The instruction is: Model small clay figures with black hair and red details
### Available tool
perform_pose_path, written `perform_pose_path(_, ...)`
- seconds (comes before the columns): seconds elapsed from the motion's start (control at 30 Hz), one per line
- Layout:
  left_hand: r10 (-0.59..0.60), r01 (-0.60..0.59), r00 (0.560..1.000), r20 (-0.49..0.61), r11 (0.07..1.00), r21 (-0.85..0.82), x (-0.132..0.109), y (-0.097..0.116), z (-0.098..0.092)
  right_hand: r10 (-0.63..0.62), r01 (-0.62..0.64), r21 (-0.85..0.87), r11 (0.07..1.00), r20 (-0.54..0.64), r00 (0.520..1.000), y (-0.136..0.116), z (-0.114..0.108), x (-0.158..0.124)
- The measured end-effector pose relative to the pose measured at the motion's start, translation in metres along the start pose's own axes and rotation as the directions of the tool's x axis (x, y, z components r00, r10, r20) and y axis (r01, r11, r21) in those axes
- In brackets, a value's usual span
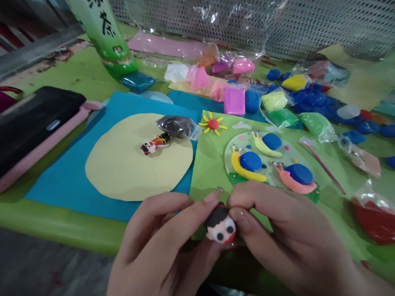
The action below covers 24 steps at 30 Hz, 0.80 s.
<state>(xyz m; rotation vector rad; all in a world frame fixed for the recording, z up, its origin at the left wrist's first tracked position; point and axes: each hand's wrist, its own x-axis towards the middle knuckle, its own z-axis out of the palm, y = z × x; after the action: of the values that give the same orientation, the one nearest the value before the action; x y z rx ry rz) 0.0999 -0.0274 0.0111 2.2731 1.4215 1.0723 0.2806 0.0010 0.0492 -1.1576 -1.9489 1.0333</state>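
Both my hands hold a small clay head (221,225) with black hair, a pale face and two black eyes, just above the table's near edge. My left hand (160,242) cradles it from the left and below, fingers closed on it. My right hand (286,230) pinches its top and right side with thumb and forefinger. Just beyond lies a green sheet (210,164) bearing clay snails (249,164) and a clay sun (212,124). To the left, a pale yellow paper circle (123,172) on blue paper (68,181) carries a small clay figure (154,144).
A bag of black clay (177,126) rests on the yellow circle. Several bags of coloured clay (277,100) crowd the back right. A pink stick tool (324,166), a red clay bag (375,218), a green bottle (108,37) and a black-and-pink case (33,127) stand around.
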Motion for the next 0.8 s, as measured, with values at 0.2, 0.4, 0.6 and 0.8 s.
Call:
perform_pose_path(0.2, -0.061, 0.062, 0.998, -0.021, 0.998, 0.013, -0.0038, 0.0013, 0.0001, -0.019, 0.02, -0.014, 1.0, 0.017, 1.0, 0.0032, -0.001, -0.0009)
perform_pose_path(0.4, -0.028, 0.029, 0.999, -0.038, 1.0, 0.011, -0.0038, -0.0001, -0.0008, 0.077, -0.077, 0.057, 0.995, 0.008, 0.997, -0.0013, -0.0021, -0.0005)
perform_pose_path(0.6, -0.026, 0.027, 0.999, -0.024, 1.0, 0.003, -0.0036, 0.0016, 0.0004, 0.09, -0.093, 0.05, 0.994, 0.059, 0.994, -0.0009, -0.0017, -0.0004)
perform_pose_path(0.8, 0.047, -0.048, 0.998, 0.037, 0.998, 0.029, 0.0001, -0.0036, -0.0017, 0.124, -0.127, 0.06, 0.99, 0.054, 0.991, -0.0014, -0.0004, -0.0007)
